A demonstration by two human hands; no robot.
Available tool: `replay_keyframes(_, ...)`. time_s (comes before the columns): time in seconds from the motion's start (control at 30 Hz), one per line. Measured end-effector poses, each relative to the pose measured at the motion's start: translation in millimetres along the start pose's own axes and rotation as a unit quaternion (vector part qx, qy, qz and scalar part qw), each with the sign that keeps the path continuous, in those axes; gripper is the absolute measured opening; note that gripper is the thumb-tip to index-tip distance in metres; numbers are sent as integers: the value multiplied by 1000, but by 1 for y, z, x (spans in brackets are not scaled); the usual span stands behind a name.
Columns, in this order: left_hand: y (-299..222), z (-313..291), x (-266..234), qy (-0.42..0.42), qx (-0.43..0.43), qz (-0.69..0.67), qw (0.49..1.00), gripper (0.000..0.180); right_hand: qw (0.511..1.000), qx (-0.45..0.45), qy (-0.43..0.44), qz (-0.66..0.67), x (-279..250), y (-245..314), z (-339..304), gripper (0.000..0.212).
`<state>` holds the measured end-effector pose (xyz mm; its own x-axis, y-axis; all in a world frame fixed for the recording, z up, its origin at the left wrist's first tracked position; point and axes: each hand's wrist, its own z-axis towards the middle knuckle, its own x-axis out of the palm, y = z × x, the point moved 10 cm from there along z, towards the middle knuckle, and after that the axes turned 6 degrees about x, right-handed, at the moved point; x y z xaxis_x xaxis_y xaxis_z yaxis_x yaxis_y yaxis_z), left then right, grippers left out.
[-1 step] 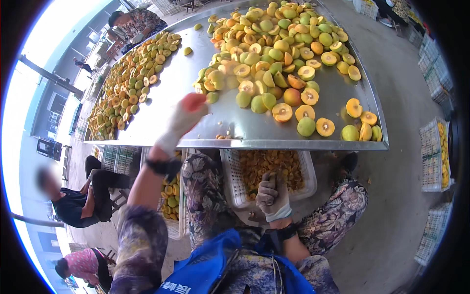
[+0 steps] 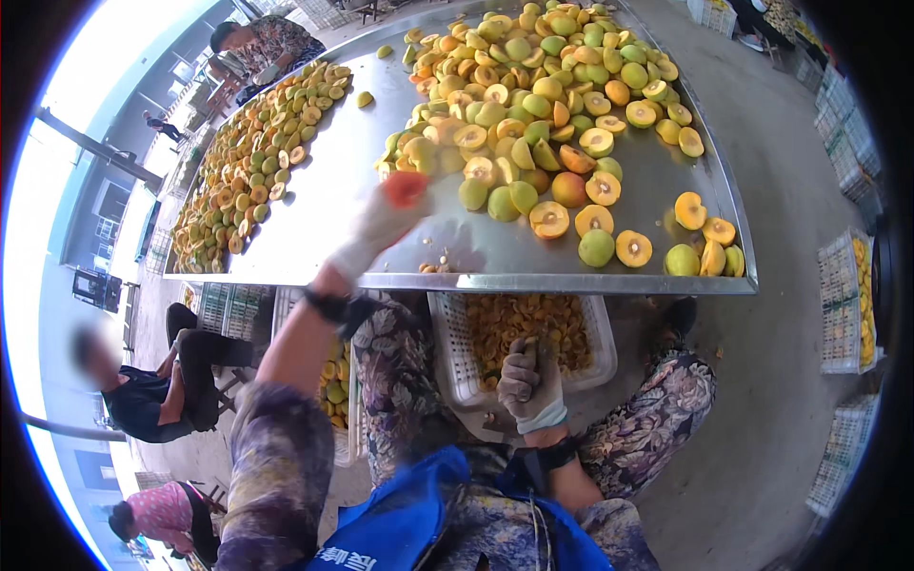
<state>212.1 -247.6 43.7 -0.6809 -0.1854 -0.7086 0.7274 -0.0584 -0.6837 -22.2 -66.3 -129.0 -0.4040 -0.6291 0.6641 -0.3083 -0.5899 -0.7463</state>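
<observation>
From where I stood, the work lay on a broad steel table [image 2: 324, 195], with the big heap of yellow-green fruit [image 2: 533, 90] spread over its middle and right. Some of the fruit was whole, and plenty was cut in half with the orange flesh facing up.

The person's left hand [image 2: 388, 219], in a white glove, hung over the table just beside the heap's near left edge. It was blurred, with a red patch at its fingertips — glove or fruit, I couldn't tell, nor whether the fingers were clamped on anything or apart. A few small brownish bits [image 2: 436, 267] lay on the steel near the table's front edge.

The right hand [image 2: 528, 390], in a dirtier glove, was below the table, above the near side of a white basket [image 2: 607, 347] full of orange fruit pieces [image 2: 495, 309]. Its fingers were folded in together; whether they gripped something, I couldn't make out.

A second heap of halves [image 2: 252, 176] ran along the table's left side, well apart from the first. Beyond it, a co-worker in a patterned top [image 2: 286, 43] bent forward, and another in a dark shirt [image 2: 143, 404] sat off to the left.
</observation>
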Motion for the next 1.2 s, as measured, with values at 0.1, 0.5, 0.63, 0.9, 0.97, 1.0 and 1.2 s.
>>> replay_keyframes(0.1, -38, 47, 80, 82, 20, 359, 929, 40, 992, -56, -94, -67, -5, 4, -4, 51)
replay_keyframes(0.5, -72, -65, 73, 91, -115, -600, 786, 46, 680, -292, -296, -604, 69, -1, -39, 52)
replay_keyframes(0.63, -90, -118, 92, 0, -119, -578, 808, 44, 626, -312, -216, -682, 107, -36, -34, 49)
replay_keyframes(0.9, -124, -150, 119, -12, -14, -576, 817, 44, 480, -356, -170, -784, 105, -37, -37, 28)
replay_keyframes(0.97, -129, -151, 121, -20, 0, -559, 829, 43, 474, -368, -156, -785, 104, -37, -38, 32)
replay_keyframes(1.0, -132, -153, 124, -9, -23, -561, 828, 42, 476, -368, -155, -783, 104, -38, -39, 32)
replay_keyframes(1.2, -130, -158, 141, 1, -70, -572, 818, 39, 417, -335, -202, -820, 99, -34, -40, 31)
